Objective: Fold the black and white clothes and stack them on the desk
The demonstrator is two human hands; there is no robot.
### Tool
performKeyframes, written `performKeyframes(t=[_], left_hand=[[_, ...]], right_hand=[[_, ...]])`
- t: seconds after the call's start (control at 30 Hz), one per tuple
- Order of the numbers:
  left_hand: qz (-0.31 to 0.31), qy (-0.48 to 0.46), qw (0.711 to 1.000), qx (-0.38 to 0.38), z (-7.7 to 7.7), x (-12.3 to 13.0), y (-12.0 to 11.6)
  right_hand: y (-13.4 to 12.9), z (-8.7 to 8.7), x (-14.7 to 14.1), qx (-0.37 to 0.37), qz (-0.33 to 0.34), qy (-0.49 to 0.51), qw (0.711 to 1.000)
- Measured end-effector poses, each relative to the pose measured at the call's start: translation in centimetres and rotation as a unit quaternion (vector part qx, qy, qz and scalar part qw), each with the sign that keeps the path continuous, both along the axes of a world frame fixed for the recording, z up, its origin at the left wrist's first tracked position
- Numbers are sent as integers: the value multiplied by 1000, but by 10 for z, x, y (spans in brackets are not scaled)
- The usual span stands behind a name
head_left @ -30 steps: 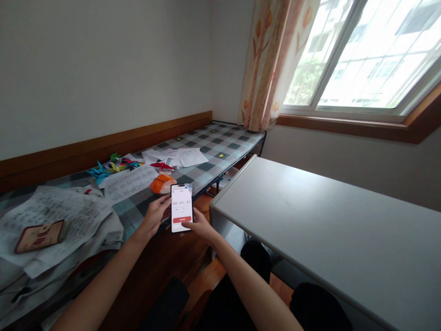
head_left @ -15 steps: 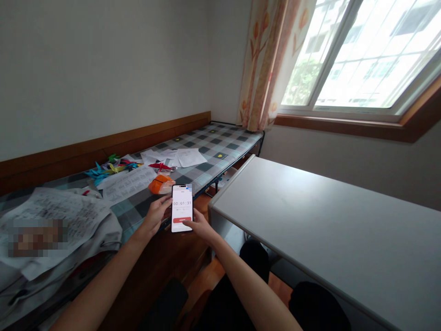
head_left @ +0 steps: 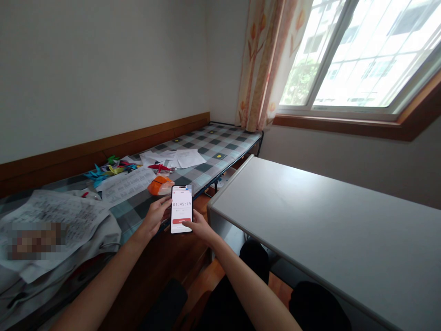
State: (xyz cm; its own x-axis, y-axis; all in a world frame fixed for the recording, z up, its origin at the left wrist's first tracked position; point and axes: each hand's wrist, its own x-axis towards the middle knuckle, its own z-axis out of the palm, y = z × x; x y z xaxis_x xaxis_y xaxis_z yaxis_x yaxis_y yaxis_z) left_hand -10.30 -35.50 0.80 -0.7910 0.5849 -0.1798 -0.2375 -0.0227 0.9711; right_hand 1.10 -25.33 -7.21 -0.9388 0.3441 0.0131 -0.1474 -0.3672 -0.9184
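A smartphone [head_left: 181,212] is held upright between my two hands, its lit screen facing me with a timer readout and a red button low down. My left hand [head_left: 156,214] grips its left edge, the thumb along the side and the other fingers partly hidden behind. From the lower right my right hand [head_left: 201,226] clasps the phone, its thumb lying over the screen at the red button. Just behind the phone an orange packet [head_left: 161,185] rests on the edge of the checkered bed [head_left: 234,142].
Printed sheets [head_left: 129,185], colourful folded paper pieces [head_left: 98,174] and a pale bag [head_left: 106,232] topped by a large paper lie on the bed. A white table [head_left: 310,216] stands at right, near my knees. Beyond are a curtain [head_left: 258,69] and a barred window [head_left: 354,59].
The timer readout on the phone has changed from 00:01:31 to 01:45:19. My hands keep the same grip, and the view has shifted very slightly.
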Motion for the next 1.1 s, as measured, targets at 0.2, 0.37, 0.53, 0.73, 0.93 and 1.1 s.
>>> performKeyframes(t=[0.2,0.37,0.53,0.73,0.93,1.1], left_hand=[[-2,4,1000,-5,1,1,0],[0,2,1000,-1,1,1,-1],[-4,3,1000,-4,0,0,-2],[-4,4,1000,-10,-1,-2,-3],[2,2,1000,-7,0,-1,-2],[4,1,1000,-3,0,-1,-2]], right_hand=[[0,-1,-1,-4,-2,-4,1000],[0,0,0,0,-7,3,1000],[0,-1,-2,3,-18,12,1000],[1,2,-2,9,-24,15,1000],[-1,8,3,-53,17,-30,998],[2,7,1,-162,55,-51,984]])
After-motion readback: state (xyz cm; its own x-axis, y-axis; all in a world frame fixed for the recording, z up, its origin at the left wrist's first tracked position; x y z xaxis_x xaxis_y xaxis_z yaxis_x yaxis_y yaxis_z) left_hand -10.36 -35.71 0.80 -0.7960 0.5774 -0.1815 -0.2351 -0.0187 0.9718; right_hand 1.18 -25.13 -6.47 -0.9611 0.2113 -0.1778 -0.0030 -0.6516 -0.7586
